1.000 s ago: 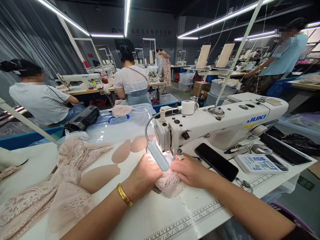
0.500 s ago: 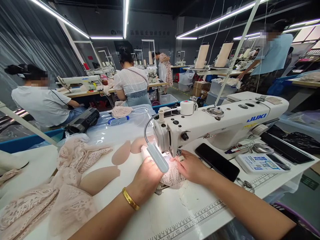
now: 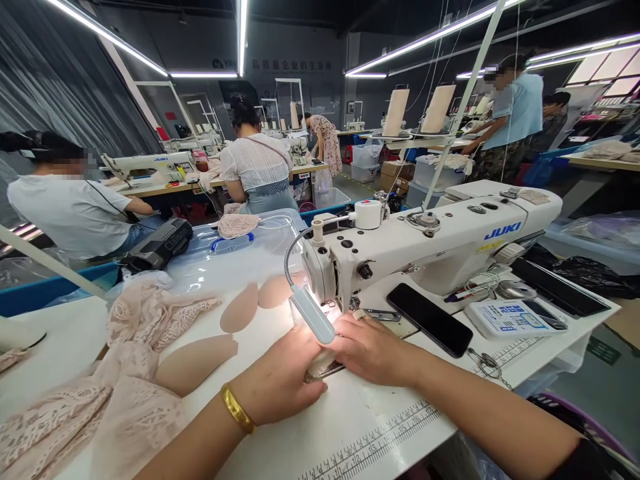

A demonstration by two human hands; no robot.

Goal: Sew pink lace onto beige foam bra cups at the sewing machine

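Note:
My left hand (image 3: 283,380), with a gold bangle (image 3: 237,409) on the wrist, and my right hand (image 3: 373,347) meet under the head of a white JUKI sewing machine (image 3: 450,240), just in front of the needle. Both hands have their fingers pressed together over a small pale lace piece (image 3: 320,363). Only a sliver of the lace shows between them. The machine's gooseneck lamp (image 3: 313,313) shines right above my fingers and hides the needle area.
A heap of pink lace (image 3: 145,313) and beige foam cups (image 3: 195,363) lie to the left. A black phone (image 3: 430,320), a printed card (image 3: 505,317) and snips (image 3: 487,365) lie to the right. Other people sew at tables behind.
Both hands slid toward me and closed over the lace, which showed as a bunched wad below them before. The camera shifted slightly right.

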